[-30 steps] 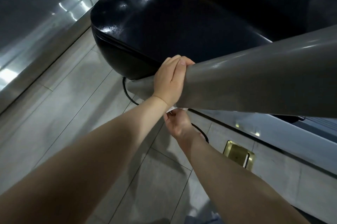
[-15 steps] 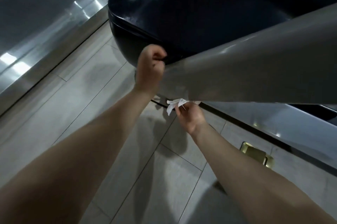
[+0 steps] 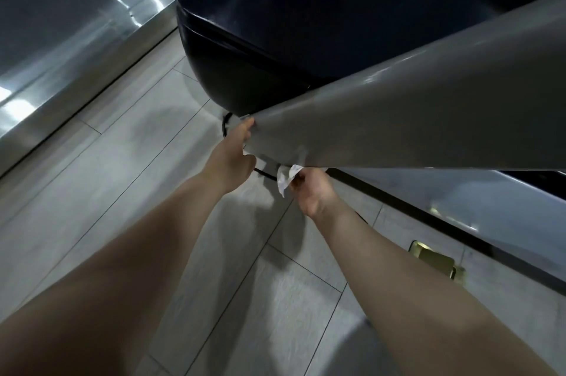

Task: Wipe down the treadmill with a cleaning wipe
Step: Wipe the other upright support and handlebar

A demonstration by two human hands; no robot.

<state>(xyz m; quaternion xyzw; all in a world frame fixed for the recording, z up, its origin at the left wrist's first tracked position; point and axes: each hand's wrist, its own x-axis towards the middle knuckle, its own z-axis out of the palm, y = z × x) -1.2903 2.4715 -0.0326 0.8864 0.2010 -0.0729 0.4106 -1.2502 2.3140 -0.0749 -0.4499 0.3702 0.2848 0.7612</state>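
Note:
The treadmill's grey upright post slants down from the right edge to its foot beside the glossy black motor hood. My left hand grips the foot of the post, fingers hooked over its lower end. Just right of it and under the post, my right hand pinches a crumpled white cleaning wipe against the post's underside. The fingertips of both hands are hidden behind the post.
A black power cable curls on the grey tiled floor under the hood. A brass floor socket lies to the right, beside the treadmill's silver side rail. A shiny metal skirting runs along the left.
My left hand has slid down the post from beside the hood to its foot. My right hand, still holding the wipe, followed underneath. The view has moved closer and lower.

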